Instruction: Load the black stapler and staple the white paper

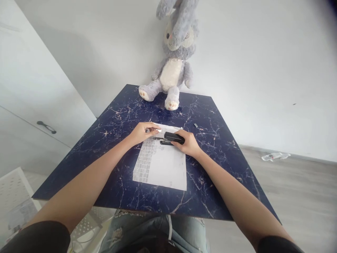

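A white printed sheet of paper [163, 165] lies in the middle of the dark blue marbled table [110, 123]. My right hand [187, 143] is closed on a black stapler [172, 137] that rests on the far part of the sheet. My left hand [143, 132] sits at the sheet's far left corner. Its fingers are curled and pinch something small and pale near the stapler's open end; I cannot make out what it is.
A grey plush rabbit [173, 59] sits against the wall at the table's far edge. A small dark object [195, 125] lies on the table right of the paper. A plastic bottle [275, 156] lies on the floor at right. A white cabinet [31, 105] stands left.
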A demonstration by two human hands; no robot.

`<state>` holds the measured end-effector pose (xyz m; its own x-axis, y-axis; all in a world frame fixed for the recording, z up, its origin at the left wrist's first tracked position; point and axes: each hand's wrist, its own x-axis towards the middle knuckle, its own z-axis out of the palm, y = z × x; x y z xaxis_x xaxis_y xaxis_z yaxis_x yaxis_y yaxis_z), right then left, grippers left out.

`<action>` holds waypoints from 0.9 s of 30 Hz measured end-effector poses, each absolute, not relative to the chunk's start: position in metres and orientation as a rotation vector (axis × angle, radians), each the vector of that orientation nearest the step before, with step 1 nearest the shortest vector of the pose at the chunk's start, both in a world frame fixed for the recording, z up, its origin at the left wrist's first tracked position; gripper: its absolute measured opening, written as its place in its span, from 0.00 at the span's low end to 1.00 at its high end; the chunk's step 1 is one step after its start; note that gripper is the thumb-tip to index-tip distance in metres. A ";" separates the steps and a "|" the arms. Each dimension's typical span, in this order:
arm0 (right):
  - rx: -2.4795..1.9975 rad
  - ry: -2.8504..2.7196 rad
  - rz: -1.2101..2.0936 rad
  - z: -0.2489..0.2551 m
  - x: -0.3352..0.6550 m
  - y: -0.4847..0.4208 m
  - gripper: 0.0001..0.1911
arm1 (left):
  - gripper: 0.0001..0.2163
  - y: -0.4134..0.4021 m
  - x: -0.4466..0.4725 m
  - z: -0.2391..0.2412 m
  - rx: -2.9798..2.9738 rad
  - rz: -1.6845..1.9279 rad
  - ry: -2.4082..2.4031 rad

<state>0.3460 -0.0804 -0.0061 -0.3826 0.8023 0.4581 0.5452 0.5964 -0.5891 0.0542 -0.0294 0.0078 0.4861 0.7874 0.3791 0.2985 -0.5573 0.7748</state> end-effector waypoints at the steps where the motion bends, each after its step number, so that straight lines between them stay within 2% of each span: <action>1: -1.074 -2.082 0.442 -0.007 0.346 -0.080 0.10 | 0.15 -0.028 0.054 0.006 2.078 0.985 0.902; 5: -1.091 -2.091 0.432 -0.007 0.346 -0.080 0.09 | 0.17 -0.025 0.051 0.000 2.078 0.948 0.923; 14: -1.064 -2.105 0.403 -0.009 0.346 -0.078 0.09 | 0.10 -0.028 0.054 0.004 2.299 0.829 0.625; 27: -1.066 -2.114 0.396 -0.010 0.346 -0.077 0.09 | 0.08 -0.029 0.054 0.004 2.349 0.881 0.703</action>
<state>0.3459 -0.0774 -0.0099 -0.3953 0.7908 0.4672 0.5682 0.6102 -0.5521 0.0540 -0.0292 0.0044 0.6519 0.6250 0.4294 0.2796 -0.7245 0.6300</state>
